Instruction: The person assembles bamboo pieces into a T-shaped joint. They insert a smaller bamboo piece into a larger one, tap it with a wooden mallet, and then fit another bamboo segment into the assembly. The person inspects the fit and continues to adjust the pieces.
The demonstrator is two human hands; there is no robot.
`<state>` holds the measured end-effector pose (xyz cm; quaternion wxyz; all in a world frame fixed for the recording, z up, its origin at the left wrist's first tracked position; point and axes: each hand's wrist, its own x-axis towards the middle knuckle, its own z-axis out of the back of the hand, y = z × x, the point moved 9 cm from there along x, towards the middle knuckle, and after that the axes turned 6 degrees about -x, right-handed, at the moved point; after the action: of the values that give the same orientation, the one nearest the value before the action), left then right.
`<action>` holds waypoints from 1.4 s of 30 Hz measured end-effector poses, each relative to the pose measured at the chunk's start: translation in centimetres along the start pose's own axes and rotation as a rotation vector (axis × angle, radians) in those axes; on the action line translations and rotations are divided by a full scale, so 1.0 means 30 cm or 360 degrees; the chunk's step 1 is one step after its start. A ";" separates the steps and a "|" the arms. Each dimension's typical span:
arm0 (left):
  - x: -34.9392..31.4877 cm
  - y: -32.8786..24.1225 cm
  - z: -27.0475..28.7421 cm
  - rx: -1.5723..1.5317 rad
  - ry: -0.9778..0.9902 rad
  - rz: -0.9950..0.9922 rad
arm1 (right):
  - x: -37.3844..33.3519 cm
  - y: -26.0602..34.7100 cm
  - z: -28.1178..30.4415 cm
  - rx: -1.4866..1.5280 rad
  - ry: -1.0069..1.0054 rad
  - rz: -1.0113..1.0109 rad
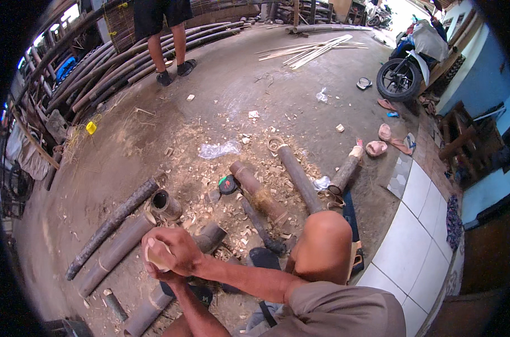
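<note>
Both of my hands are closed together low and left of the middle, around a piece of bamboo whose pale cut face shows between the fingers. My right hand wraps over its top and side. Below it, my left hand grips from underneath, with most of its fingers hidden. A dark bamboo tube shows just right of my right hand; whether it joins the held piece I cannot tell. Beside the hands lie a bamboo tube and a short hollow one.
Wood chips litter the floor around more bamboo tubes, a tape measure and a handsaw. A person stands by stacked poles. Split strips, slippers and a motorcycle are farther off.
</note>
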<state>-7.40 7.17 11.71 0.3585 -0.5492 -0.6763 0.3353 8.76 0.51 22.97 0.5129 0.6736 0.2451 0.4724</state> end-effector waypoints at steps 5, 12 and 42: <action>-0.010 -0.129 -0.025 0.0058 -0.0034 -0.0140 | 0.002 0.394 0.037 -0.0438 -0.0285 0.0935; -0.115 -0.425 -0.363 -0.0030 0.0229 -0.0471 | -0.037 0.566 0.077 -0.0471 -0.0096 0.0986; -0.084 -0.481 -0.274 -0.0127 0.0498 0.0116 | -1.637 -0.387 1.620 -0.0505 -0.2131 -0.1006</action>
<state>-7.29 2.72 27.88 0.4249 -0.6327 -0.6047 0.2313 32.40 -57.72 -7.98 0.7541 0.6323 -0.0083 -0.1776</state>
